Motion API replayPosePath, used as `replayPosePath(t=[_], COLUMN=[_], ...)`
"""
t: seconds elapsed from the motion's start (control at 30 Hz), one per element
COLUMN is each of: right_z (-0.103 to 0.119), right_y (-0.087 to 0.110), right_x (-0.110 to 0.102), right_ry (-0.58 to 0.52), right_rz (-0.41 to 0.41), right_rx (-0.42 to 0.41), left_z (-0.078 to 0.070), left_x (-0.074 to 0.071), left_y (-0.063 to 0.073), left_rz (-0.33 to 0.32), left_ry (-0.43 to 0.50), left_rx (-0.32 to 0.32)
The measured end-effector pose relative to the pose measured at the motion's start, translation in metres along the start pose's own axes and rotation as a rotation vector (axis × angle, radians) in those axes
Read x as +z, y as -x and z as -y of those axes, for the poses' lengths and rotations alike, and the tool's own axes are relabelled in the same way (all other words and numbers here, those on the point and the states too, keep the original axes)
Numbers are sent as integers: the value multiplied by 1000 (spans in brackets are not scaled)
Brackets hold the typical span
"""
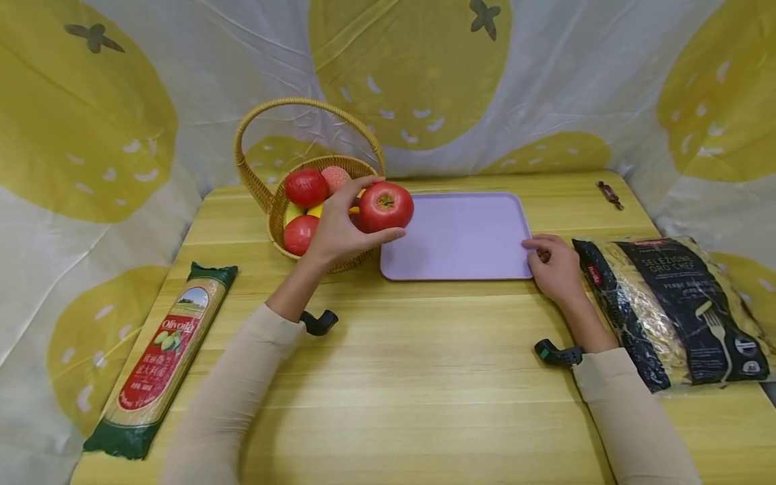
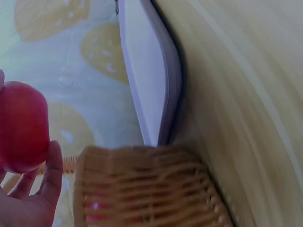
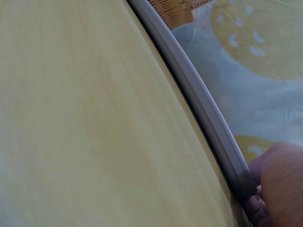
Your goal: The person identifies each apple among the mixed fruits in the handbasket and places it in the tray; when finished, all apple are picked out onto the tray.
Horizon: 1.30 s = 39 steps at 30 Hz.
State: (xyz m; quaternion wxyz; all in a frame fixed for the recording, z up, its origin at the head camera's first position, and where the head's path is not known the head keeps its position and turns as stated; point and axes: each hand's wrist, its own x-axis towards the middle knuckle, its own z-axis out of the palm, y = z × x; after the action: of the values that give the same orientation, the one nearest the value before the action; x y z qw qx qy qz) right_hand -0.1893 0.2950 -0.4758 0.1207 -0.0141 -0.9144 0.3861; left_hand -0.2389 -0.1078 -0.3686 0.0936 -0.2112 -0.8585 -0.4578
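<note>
My left hand [image 1: 342, 225] holds a red apple [image 1: 386, 206] between thumb and fingers, up at the right rim of a wicker basket [image 1: 277, 219]. In the left wrist view the apple [image 2: 23, 127] is in the fingers, off the table. Inside the basket are more red fruits [image 1: 305, 188], a pinkish round fruit [image 1: 335, 178] and something yellow, partly hidden by my hand. On the table beside the basket lies a light purple tray [image 1: 457, 236] with a low rim. At its right edge my right hand [image 1: 554, 266] pinches the rim with thumb and fingers, as the right wrist view also shows.
A pack of spaghetti [image 1: 166, 357] lies at the table's left side. On the right is a large bag of penne pasta [image 1: 673, 310]. A small dark wrapped item [image 1: 609, 195] lies at the back right. The basket's tall handle [image 1: 303, 102] arches above it. A patterned cloth hangs behind.
</note>
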Motion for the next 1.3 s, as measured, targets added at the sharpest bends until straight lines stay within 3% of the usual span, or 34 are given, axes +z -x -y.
replayPosePath(t=[0.2, 0.4, 0.63, 1.0, 1.3], right_z=[0, 0, 0, 0, -1], right_y=[-3, -9, -9, -11, -9], right_x=[1, 1, 1, 4, 3], right_ry=[10, -5, -11, -14, -19], right_rz=[-6, -1, -19, -41, -52], right_rx=[36, 46, 83, 74, 67], left_z=[-3, -3, -2, 22, 35], left_x=[33, 63, 91, 117, 127], left_y=[-10, -24, -39, -57, -63], left_rz=[49, 41, 35, -35, -6], left_ry=[47, 143, 30, -17, 11], left_rx=[-56, -137, -162, -328, -404])
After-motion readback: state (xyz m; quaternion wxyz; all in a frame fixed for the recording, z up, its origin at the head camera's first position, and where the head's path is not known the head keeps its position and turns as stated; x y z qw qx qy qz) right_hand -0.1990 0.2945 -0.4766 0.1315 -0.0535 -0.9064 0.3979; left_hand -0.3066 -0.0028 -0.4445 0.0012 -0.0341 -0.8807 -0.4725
